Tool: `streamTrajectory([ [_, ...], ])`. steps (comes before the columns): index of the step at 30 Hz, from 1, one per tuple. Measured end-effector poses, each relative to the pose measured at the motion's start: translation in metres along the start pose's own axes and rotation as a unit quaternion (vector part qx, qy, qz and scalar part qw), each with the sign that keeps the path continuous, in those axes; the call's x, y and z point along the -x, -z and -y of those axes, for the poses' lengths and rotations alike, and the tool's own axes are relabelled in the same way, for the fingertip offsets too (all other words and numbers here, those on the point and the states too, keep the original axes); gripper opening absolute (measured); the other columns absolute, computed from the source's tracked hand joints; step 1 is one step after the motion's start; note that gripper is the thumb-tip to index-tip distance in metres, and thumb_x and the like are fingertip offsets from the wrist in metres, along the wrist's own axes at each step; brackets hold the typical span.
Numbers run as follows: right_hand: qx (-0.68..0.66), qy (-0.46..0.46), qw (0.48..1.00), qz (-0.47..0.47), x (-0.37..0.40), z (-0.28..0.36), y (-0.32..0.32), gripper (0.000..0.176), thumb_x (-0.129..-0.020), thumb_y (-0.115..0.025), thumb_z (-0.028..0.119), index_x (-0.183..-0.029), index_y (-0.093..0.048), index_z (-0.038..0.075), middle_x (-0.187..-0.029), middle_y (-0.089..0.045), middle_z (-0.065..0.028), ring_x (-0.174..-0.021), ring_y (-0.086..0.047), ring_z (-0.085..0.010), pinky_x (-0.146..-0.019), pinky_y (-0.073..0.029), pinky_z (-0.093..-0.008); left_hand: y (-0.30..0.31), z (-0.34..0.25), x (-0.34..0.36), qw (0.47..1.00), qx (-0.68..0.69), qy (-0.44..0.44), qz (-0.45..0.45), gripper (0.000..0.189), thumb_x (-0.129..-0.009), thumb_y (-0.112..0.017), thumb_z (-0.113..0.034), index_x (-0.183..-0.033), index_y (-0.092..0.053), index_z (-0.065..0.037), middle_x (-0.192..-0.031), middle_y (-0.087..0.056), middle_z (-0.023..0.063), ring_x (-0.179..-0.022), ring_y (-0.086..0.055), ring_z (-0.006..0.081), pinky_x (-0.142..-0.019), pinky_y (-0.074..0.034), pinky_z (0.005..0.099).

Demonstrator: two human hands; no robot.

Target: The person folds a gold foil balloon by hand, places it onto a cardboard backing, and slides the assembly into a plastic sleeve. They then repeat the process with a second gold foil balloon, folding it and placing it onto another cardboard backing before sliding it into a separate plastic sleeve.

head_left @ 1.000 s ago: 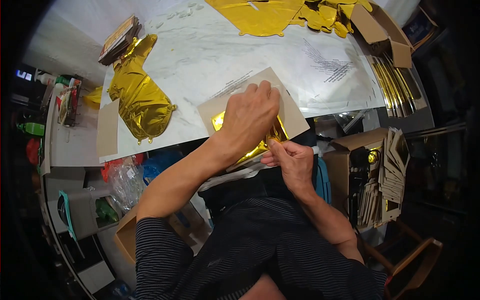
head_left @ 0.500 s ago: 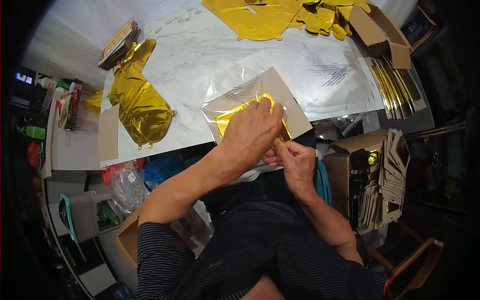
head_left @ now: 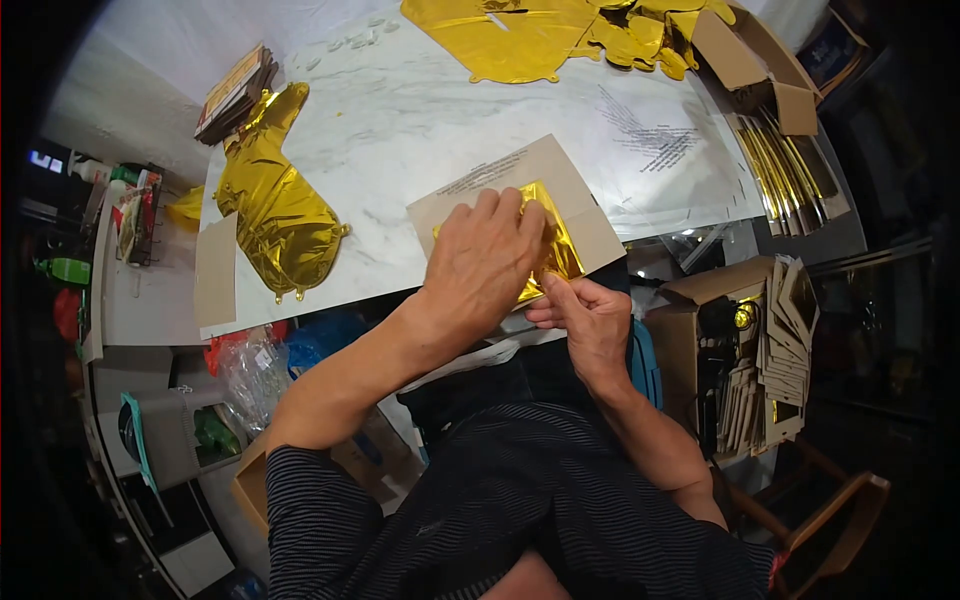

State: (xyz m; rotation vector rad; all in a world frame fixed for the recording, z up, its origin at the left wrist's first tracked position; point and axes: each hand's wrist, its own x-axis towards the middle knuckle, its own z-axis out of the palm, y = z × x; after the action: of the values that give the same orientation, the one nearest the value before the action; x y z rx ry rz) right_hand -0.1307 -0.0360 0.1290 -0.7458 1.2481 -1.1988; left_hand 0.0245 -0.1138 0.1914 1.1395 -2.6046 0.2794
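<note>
Near the table's front edge lies a cardboard sheet in a clear plastic bag with printed text. Folded gold foil sits over the middle of the card, partly hidden by my left hand. My left hand rests palm down across the foil, fingers spread and slightly bent, their tips pressed onto it. At the near corner my right hand pinches the bag's edge between thumb and bent forefinger, below the foil. The thumb of my left hand is close to this pinch.
A crumpled gold foil balloon lies left, beside a cardboard piece. More gold foil is at the back. Printed clear bags lie on the right. Cartons hold packed foil and cards at right.
My left hand has slid a little to the left over the package, baring more gold foil on the right. The plastic over the card looks flatter. My right hand stays in place.
</note>
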Motion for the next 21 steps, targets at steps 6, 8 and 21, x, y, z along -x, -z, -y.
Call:
streamTrajectory([
  [6,-0.008,0.010,1.000,0.007,-0.005,-0.004,-0.006,0.031,-0.104,-0.074,0.024,-0.097,-0.077,-0.007,-0.083,-0.078,-0.0147,-0.070,-0.078,-0.0189,-0.066,-0.063,-0.0284,0.003,0.001,0.008,0.998,-0.001,0.053,0.042,0.020,-0.085,-0.070,-0.013,-0.102,-0.063,-0.005,-0.096,-0.061,0.0100,-0.096,-0.065,0.0263,-0.071,-0.056,0.0402],
  [8,-0.007,0.013,1.000,0.007,-0.007,-0.004,-0.005,0.031,-0.104,-0.074,0.024,-0.097,-0.077,-0.006,-0.084,-0.078,-0.0149,-0.071,-0.078,-0.0192,-0.066,-0.063,-0.0284,0.008,0.004,0.009,0.994,0.061,0.066,0.065,0.018,-0.087,-0.069,-0.012,-0.103,-0.063,-0.004,-0.098,-0.062,0.0119,-0.098,-0.066,0.0292,-0.073,-0.058,0.0426],
  [21,-0.005,0.013,1.000,0.004,-0.005,-0.003,0.000,0.031,-0.104,-0.074,0.024,-0.098,-0.077,-0.007,-0.085,-0.078,-0.0161,-0.072,-0.078,-0.0205,-0.066,-0.064,-0.0291,0.007,0.026,0.010,0.990,0.096,0.056,0.090,0.031,-0.087,-0.071,-0.012,-0.116,-0.065,-0.003,-0.105,-0.064,0.0144,-0.101,-0.066,0.0351,-0.080,-0.057,0.0457],
])
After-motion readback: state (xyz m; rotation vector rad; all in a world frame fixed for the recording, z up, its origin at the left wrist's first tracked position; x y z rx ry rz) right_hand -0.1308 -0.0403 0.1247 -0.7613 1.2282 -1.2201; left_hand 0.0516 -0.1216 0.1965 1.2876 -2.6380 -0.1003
